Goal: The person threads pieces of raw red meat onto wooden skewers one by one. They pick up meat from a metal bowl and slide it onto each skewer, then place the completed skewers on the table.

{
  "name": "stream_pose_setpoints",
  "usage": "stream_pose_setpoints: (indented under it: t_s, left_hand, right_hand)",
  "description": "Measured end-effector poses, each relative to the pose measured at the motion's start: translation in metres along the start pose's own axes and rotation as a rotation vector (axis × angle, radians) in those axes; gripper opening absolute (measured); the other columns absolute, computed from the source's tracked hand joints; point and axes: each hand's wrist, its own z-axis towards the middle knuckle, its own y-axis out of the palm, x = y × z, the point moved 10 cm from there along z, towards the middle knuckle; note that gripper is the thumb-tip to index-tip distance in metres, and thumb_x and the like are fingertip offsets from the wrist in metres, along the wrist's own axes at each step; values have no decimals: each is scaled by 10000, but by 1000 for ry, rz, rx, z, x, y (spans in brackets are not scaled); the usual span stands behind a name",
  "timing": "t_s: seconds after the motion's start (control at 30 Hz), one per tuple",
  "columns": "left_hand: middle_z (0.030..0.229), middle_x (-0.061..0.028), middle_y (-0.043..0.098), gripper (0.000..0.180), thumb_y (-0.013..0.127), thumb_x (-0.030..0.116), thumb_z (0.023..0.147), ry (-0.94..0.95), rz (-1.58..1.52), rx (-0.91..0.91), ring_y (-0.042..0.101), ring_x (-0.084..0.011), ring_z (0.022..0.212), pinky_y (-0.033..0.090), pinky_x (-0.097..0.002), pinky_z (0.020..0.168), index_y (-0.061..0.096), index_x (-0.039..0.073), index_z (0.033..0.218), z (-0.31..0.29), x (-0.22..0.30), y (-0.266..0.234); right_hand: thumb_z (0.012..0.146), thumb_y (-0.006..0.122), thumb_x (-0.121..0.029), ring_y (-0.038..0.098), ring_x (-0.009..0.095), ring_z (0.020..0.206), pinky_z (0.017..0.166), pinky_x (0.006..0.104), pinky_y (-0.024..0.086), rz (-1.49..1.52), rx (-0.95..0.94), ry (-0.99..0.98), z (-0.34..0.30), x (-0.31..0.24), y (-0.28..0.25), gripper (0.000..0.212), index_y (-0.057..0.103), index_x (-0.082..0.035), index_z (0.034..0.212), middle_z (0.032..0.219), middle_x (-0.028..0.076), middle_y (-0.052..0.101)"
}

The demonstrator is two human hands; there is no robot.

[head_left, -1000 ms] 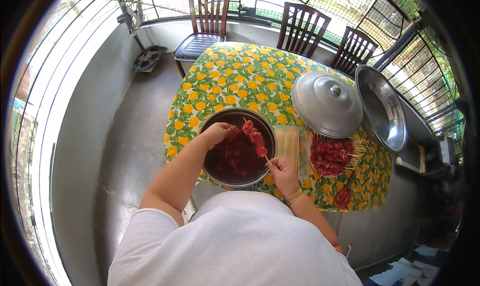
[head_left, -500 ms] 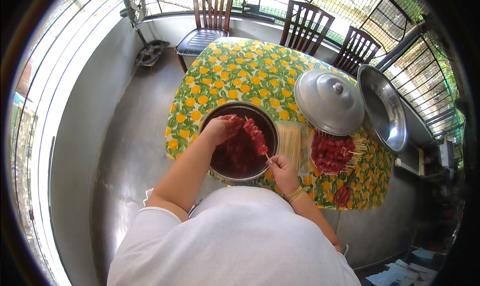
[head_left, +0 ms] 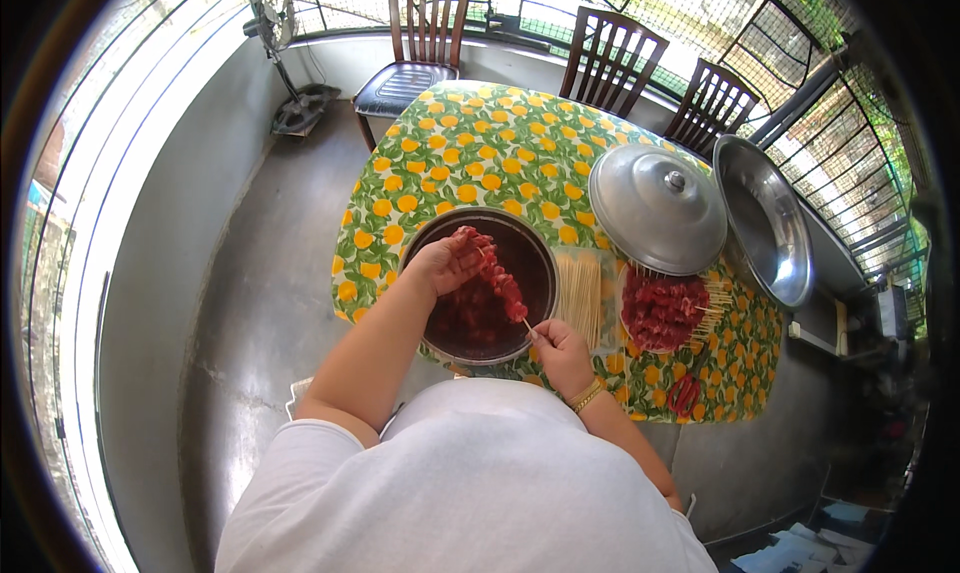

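Note:
Over a wide round pot (head_left: 552, 303) of raw red meat in dark liquid (head_left: 478, 325), my right hand (head_left: 564, 357) pinches the bare lower end of a wooden skewer. Raw meat pieces are threaded along this meat skewer (head_left: 503, 291), which slants up and to the left. My left hand (head_left: 446, 265) is closed round meat at the skewer's upper end; the skewer's tip is hidden there. Right of the pot lies a bundle of bare bamboo skewers (head_left: 578, 295). Beyond it, finished meat skewers (head_left: 662, 311) are piled up with their sticks pointing right.
A domed metal lid (head_left: 655, 208) lies behind the pile, and a large metal basin (head_left: 770, 223) leans beside it. Red-handled scissors (head_left: 684, 395) rest near the right front of the lemon-patterned tablecloth (head_left: 460, 153). Wooden chairs (head_left: 428, 33) stand behind the table; a fan (head_left: 275, 18) stands far left.
My left hand and the skewer's upper end have come together, with the meat in that hand now at the tip. My right hand has shifted slightly left and down with the skewer.

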Motion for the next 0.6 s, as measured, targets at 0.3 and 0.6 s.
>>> stream_pose_setpoints:
  t_s: [0.3,0.6]
  left_hand:
    - [1157,-121,707,112,560,210,1010,112,121,-87,679,-267,1074,544,-412,901,606,120,1058,-11,12,22]
    - [996,-30,723,218,674,256,952,355,699,113,653,-116,876,524,-279,805,696,68,1062,-19,36,19]
  right_hand:
    - [963,591,-94,514,61,597,554,241,422,-22,24,-15,-1,-6,-3,107,646,-7,930,674,-14,571]
    - [962,596,-96,513,70,622,579,247,427,-16,48,-77,-2,-16,-6,105,649,-13,925,698,-9,576]
